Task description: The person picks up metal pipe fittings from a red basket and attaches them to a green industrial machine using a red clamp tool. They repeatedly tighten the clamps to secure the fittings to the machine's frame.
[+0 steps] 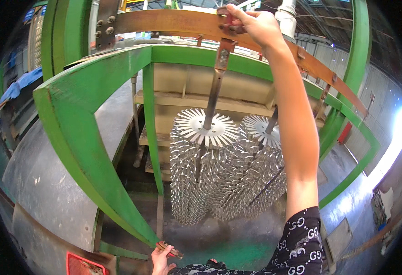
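On the overhead rail (173,20), right hand (256,25) gripped the hook (226,27); a slip could drop the spiked rack (201,169); left hand (160,259) pinched a clip (169,250).

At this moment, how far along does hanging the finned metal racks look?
Done: one rod stacked with silvery toothed metal discs already hangs from the brown overhead rail. In hand: the right hand grips the hook of a second stacked rod at the rail; the left hand holds a small rusty piece. Left: cannot tell.

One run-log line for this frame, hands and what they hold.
right hand: raised, gripping hook top on brown rail | rod carries stacked toothed discs | left hand: low, holding small rusty piece
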The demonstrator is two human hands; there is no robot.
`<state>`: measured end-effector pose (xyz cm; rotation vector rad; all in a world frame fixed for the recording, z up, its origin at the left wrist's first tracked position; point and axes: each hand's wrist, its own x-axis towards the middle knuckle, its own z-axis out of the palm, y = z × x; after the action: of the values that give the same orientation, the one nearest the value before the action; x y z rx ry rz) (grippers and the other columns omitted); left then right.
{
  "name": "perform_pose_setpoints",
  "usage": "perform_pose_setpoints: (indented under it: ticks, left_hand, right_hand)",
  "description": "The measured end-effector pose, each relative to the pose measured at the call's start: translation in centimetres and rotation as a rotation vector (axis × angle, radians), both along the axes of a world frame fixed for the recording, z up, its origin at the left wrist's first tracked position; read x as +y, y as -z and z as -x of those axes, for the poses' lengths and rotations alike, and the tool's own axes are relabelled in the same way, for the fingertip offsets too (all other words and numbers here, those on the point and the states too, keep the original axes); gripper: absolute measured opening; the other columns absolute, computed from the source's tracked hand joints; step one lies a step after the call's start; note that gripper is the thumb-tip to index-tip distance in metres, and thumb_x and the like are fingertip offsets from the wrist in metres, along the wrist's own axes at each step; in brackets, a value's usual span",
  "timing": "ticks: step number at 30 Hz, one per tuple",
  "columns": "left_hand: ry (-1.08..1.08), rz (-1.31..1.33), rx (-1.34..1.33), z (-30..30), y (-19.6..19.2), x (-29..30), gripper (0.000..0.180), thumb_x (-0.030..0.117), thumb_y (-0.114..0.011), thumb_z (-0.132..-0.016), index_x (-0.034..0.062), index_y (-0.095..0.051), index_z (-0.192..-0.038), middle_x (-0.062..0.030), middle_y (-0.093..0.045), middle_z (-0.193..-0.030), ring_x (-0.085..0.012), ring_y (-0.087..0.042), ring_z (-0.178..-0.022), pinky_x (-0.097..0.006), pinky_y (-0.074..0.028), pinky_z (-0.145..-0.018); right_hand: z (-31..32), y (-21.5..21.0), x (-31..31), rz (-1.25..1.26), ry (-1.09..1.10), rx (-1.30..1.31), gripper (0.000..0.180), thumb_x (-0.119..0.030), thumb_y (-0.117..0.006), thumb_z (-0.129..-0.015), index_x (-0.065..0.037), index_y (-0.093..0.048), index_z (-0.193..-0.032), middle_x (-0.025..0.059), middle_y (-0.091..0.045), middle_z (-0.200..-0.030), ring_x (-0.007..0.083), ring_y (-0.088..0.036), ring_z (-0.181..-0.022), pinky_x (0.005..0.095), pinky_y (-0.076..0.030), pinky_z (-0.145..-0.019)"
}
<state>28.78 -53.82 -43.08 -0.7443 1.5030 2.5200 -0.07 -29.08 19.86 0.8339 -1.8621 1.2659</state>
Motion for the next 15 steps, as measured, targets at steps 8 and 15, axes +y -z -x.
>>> perform_pose_setpoints:
  ticks: [8,15]
  left_hand:
    - [0.087,-0.105,0.027,0.7,-0.9,1.2,0.037,0.02,-0.061,-0.099,0.0046,-0.053,-0.131,-0.0136,-0.067,-0.109,-0.0213,-0.068,-0.097,-0.04,-0.057,-0.083]
    - [0.345,-0.105,0.098,3.5,-2.6,4.5,0.038,0.026,-0.06,-0.102,0.0011,-0.055,-0.131,-0.0118,-0.066,-0.115,-0.0204,-0.064,-0.108,-0.035,-0.053,-0.092]
  right_hand:
    - [-17.6,30.3,0.7,-0.298,-0.051,0.172,0.026,-0.023,-0.078,-0.082,-0.007,-0.07,-0.101,0.0103,-0.072,-0.095,0.0272,-0.068,-0.089,0.0421,-0.052,-0.081]
    - [-25.9,57.5,-0.7,-0.338,-0.191,-1.004,0.083,-0.048,-0.078,-0.078,-0.009,-0.046,-0.144,0.0202,-0.065,-0.126,0.0377,-0.062,-0.116,0.0486,-0.049,-0.095]
